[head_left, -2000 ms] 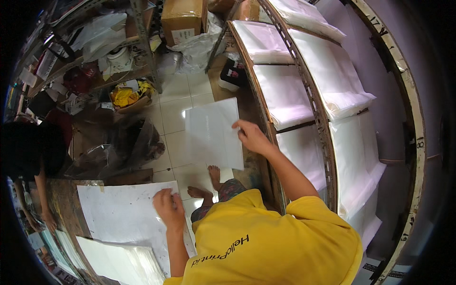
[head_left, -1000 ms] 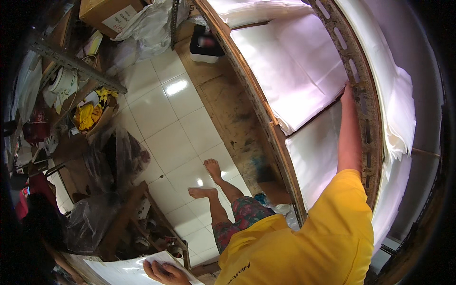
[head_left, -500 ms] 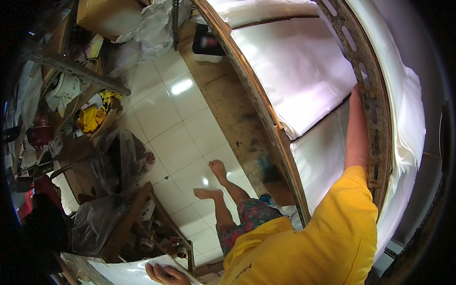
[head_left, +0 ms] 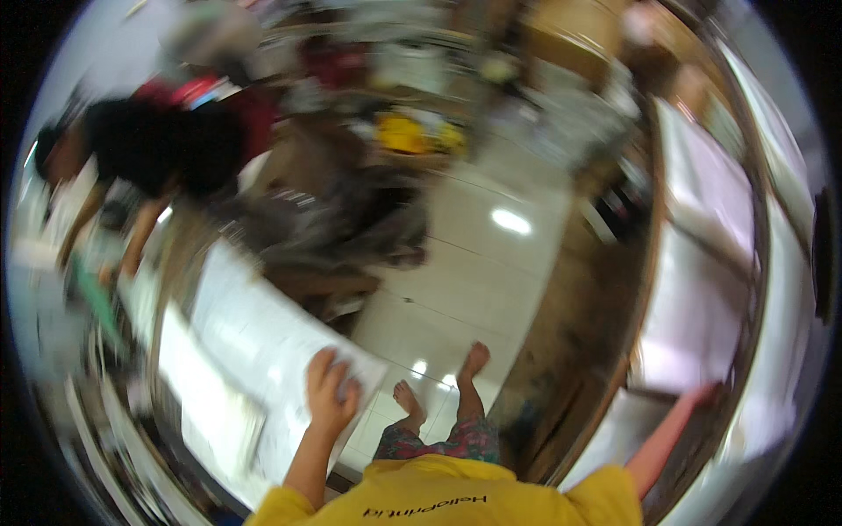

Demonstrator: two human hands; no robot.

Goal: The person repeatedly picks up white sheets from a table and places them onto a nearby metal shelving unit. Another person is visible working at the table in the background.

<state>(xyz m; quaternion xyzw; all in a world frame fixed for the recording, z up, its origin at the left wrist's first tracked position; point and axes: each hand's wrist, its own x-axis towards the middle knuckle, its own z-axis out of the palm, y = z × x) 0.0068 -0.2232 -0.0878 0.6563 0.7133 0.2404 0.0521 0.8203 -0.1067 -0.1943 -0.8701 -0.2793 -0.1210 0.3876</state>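
Observation:
My left hand (head_left: pixel 331 392) is over the right edge of a white sheet-covered table (head_left: pixel 285 337), its fingers apart and holding nothing that I can see; whether it touches the surface is unclear. On that table lies a stack of white paper (head_left: pixel 210 408). My right arm reaches out to the right, and my right hand (head_left: pixel 704 394) is at a rack, beside the near end of a stack of large white sheets (head_left: pixel 688 311). Blur smears the right fingers, so their grip is hidden. Another white stack (head_left: pixel 610 430) lies nearer to me in the rack.
A person in dark clothes (head_left: pixel 167 140) bends over the far left, arms lowered. Dark plastic bags (head_left: pixel 342 202) lie beyond the table. Yellow cloth (head_left: pixel 403 131) and a cardboard box (head_left: pixel 574 35) stand farther off. White tiled floor (head_left: pixel 474 263) runs between table and rack.
My view has swung left, bringing the table and the other person into sight. My left hand has come further into view; my right arm still reaches to the rack.

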